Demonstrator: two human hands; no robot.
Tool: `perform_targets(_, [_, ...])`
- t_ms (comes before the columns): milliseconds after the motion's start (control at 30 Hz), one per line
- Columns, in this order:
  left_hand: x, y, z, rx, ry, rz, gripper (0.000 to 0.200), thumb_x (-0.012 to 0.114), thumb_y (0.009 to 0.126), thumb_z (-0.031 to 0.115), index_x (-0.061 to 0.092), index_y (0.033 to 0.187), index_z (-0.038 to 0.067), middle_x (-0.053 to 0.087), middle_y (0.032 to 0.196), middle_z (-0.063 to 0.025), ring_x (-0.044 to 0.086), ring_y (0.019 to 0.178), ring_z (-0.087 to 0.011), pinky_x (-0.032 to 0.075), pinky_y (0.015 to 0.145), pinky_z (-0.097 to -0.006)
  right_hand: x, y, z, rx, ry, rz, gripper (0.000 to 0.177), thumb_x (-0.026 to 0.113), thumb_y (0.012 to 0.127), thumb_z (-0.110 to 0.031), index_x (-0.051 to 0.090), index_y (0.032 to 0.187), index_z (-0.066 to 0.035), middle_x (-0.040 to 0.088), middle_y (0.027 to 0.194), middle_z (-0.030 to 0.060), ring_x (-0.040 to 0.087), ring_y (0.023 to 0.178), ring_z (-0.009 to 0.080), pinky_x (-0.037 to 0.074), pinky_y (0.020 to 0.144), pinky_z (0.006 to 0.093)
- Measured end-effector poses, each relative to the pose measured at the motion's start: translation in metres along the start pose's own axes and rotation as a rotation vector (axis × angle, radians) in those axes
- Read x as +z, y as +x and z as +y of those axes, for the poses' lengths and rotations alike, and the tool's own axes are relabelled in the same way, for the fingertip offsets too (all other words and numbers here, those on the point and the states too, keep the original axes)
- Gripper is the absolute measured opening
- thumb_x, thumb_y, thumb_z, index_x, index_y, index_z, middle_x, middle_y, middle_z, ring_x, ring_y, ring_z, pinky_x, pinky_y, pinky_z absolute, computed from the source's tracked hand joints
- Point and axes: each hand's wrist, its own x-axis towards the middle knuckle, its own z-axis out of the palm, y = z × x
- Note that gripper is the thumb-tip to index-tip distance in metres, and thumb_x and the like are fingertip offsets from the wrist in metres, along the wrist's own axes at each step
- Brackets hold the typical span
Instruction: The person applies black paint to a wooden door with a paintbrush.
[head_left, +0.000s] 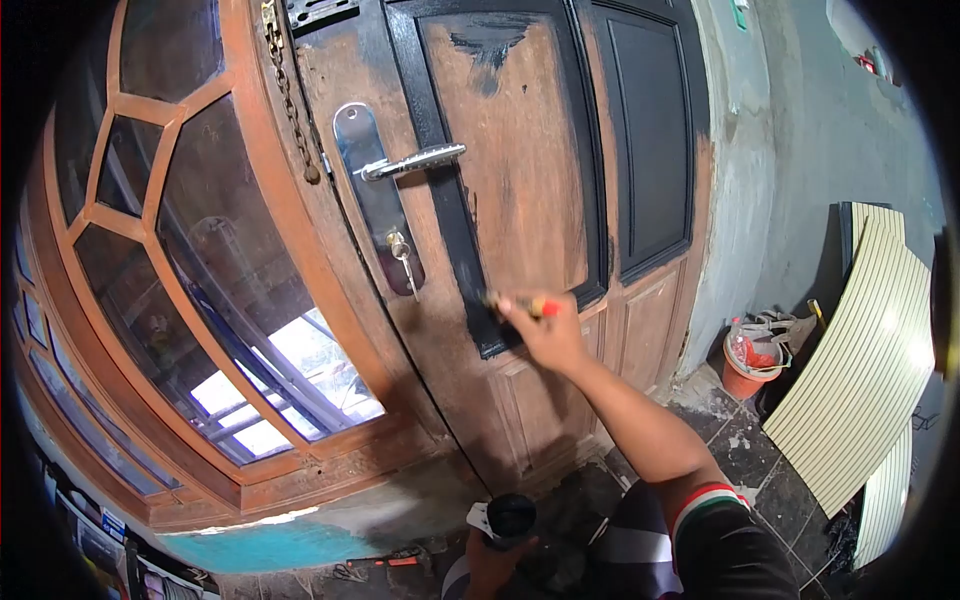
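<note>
Brush point(543, 306): is sitting in the right hand's grip, its yellow and red end showing past the fingers; the blurred tip is pointing at the black strip, and whether it is touching cannot be told.
Right hand point(560, 335): is pinching the brush, fingers together around it.
Door point(520, 190): is standing behind the grip, showing bare brown wood above and below, with black coating on strips and one panel.
Risk: black could be straying onto bare wood if the tip skids over the strip's edge; knuckles could be smearing the coating if it is wet, the hand being so near.
Plate point(362, 200), lever point(425, 160) and key point(403, 265): are sitting up and left of the grip; stray bristles or spatter could be marking them.
Cup point(511, 518): is resting below the grip, dark inside, with the left hand point(490, 565) wrapping it; a tilt while eyes are on the door could be spilling it.
Window point(205, 230) and chain point(285, 90): are lying left of the grip, the chain hanging higher.
Bucket point(745, 377) and ribbed sheet point(860, 360): are standing well right of the grip.
</note>
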Motion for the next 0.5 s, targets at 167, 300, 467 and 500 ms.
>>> perform_targets(167, [-0.001,0.002,0.000,0.000,0.091,-0.039,0.080,0.106,0.071,0.023,0.064,0.136,0.002,0.074,0.126,-0.0103,0.071,0.115,-0.0235,0.056,0.104,-0.0403,-0.037,-0.017,-0.009,-0.001,-0.259,-0.328,0.013,0.079,0.096,-0.014,0.082,0.095,-0.002,0.080,0.086,0.0182,0.076,0.072,0.0211,0.057,0.072,0.0349])
perform_targets(300, [0.001,0.003,0.001,-0.017,0.046,-0.047,0.082,0.106,0.071,0.023,0.063,0.136,0.002,0.074,0.126,-0.0102,0.071,0.115,-0.0236,0.056,0.104,-0.0400,-0.024,0.009,-0.043,0.095,-0.218,0.011,0.022,0.085,0.095,-0.019,0.079,0.088,0.001,0.074,0.073,0.0175,0.071,0.062,0.0208,0.055,0.064,0.0346])
perform_targets(467, [0.005,-0.003,0.005,-0.025,-0.031,-0.008,0.078,0.107,0.068,0.025,0.069,0.133,0.003,0.075,0.127,-0.0104,0.072,0.117,-0.0244,0.055,0.106,-0.0405,0.009,-0.033,-0.007,0.077,-0.196,0.076,0.033,0.090,0.093,-0.025,0.075,0.082,0.003,0.070,0.067,0.0159,0.066,0.059,0.0179,0.052,0.060,0.0357])
perform_targets(500, [0.005,-0.005,0.006,-0.032,-0.045,-0.009,0.079,0.107,0.068,0.025,0.068,0.134,0.003,0.075,0.127,-0.0105,0.071,0.118,-0.0244,0.055,0.106,-0.0404,0.009,-0.037,0.002,0.169,-0.174,0.122,0.035,0.091,0.093,-0.026,0.074,0.080,0.002,0.069,0.066,0.0156,0.065,0.058,0.0187,0.052,0.059,0.0366])
